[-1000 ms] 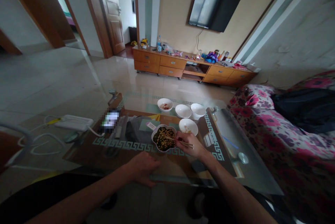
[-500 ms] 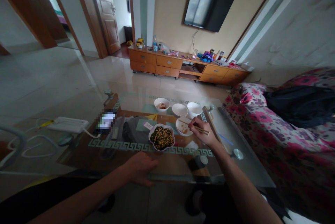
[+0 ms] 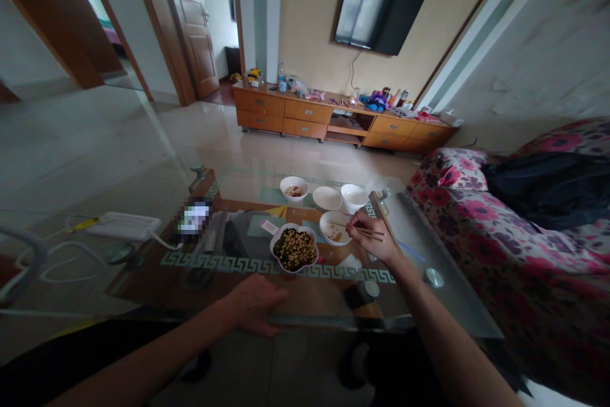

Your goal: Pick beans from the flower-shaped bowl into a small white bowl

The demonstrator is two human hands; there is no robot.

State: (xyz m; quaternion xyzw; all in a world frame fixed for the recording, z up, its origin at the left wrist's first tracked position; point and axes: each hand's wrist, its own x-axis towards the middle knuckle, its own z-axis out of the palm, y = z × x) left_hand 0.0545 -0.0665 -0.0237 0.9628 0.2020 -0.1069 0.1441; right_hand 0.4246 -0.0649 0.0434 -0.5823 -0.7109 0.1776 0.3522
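Note:
My right hand [image 3: 370, 239] pinches a pair of chopsticks [image 3: 358, 230] whose tips reach into a white bowl [image 3: 333, 228] holding a few bits of food. Left of it stands a flower-shaped bowl [image 3: 294, 249] full of mixed dark and yellow beans. My left hand [image 3: 255, 303] rests on the near edge of the glass table [image 3: 305, 321], fingers curled, holding nothing I can see. Three more white bowls [image 3: 327, 197] stand in a row behind; the left one [image 3: 293, 188] holds some reddish bits.
On the table's left lie a phone [image 3: 193, 219], a white power strip [image 3: 124, 226] with cables and a dark pouch [image 3: 243, 235]. A flowered sofa [image 3: 500, 235] runs along the right. A wooden TV cabinet [image 3: 333, 118] and wall TV [image 3: 376, 13] stand beyond open floor.
My right hand moved the chopsticks from the bean bowl rightward to the white bowl, where they have stayed. The left hand has kept still. The view shifted slightly.

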